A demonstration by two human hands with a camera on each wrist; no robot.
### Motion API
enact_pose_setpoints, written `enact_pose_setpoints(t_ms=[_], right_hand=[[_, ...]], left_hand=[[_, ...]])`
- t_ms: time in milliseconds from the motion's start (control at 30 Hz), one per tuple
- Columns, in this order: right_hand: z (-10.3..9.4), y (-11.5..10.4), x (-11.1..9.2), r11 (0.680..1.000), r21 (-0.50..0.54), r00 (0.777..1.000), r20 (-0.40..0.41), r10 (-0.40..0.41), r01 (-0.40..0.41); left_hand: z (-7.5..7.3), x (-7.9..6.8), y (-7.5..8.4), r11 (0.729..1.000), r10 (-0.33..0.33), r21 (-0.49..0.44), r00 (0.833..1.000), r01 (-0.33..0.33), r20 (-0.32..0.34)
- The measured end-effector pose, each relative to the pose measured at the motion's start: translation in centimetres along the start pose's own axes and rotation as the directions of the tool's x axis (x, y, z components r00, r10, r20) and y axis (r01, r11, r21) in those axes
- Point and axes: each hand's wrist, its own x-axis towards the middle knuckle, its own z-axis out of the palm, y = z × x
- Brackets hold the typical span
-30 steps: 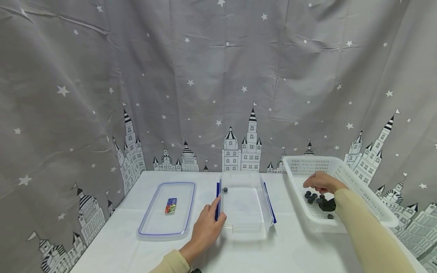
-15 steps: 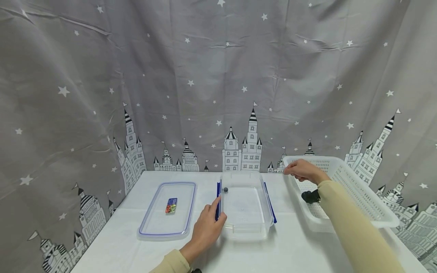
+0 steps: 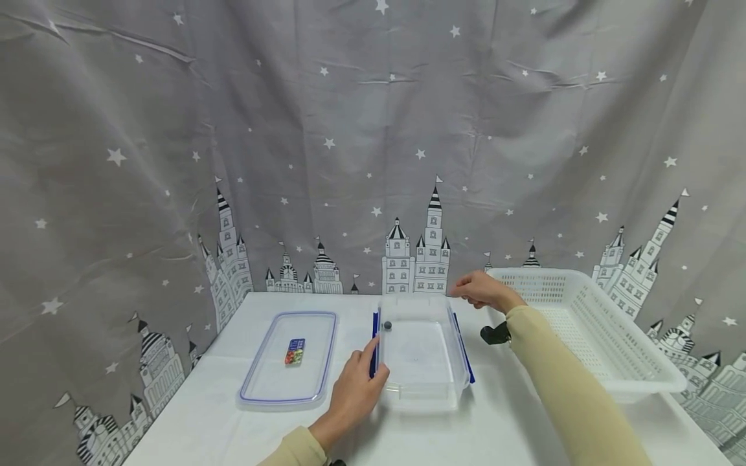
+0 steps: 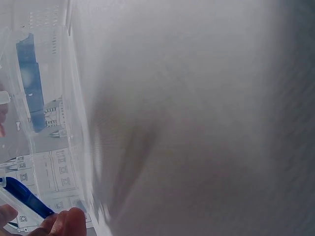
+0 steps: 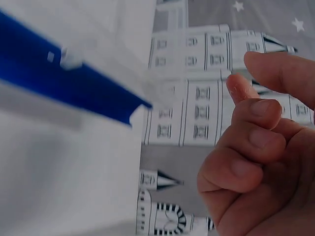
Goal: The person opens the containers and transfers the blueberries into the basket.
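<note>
A clear plastic storage container [image 3: 428, 396] with blue side latches stands mid-table, a lone blueberry [image 3: 387, 325] in its far left corner. My left hand [image 3: 354, 388] holds its left side, thumb and fingers at the blue latch [image 4: 27, 197]. My right hand [image 3: 484, 290] is raised near the container's far right corner, left of the white basket [image 3: 583, 304]. In the right wrist view, the fingers of my right hand [image 5: 256, 147] are curled, thumb and index tips near each other. No berry shows there; I cannot tell whether one is hidden between the tips.
A clear lid [image 3: 262, 375] with a blue seal and a small colourful label lies flat on the white table [image 3: 204, 414], left of the container. My right sleeve [image 3: 559, 382] covers part of the basket. Behind the table hangs a grey curtain [image 3: 350, 129] with castles and stars.
My right hand has moved left from inside the basket, over its rim, to the container's far right corner. Berries seen earlier in the basket are now behind my sleeve. The left hand stays put.
</note>
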Motion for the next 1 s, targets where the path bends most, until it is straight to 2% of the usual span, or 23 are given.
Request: enact_pose_setpoints(t_ms=[333,533,867,1000], right_hand=[[3.2,-0.9,2.5,0.999,0.044,1.000,-0.019,-0.005,0.006],[4.8,-1.5,3.5,0.997,0.079,1.000,0.001,-0.010,0.010],[8.2,-0.9,5.0,0.992,0.127,0.999,0.034,0.020,-0.024],[9.4,-0.7,5.5,0.992,0.119,0.999,0.010,0.036,-0.037]], left_hand=[[-0.1,-0.1,0.2,1.000,-0.006,0.004,1.000,0.006,-0.002],[-0.1,-0.1,0.3,1.000,-0.003,0.009,1.000,0.003,-0.005],[-0.1,-0.1,0.3,1.000,-0.011,0.011,1.000,0.011,0.005],[-0.1,-0.1,0.4,1.000,-0.011,0.014,1.000,0.011,0.010]])
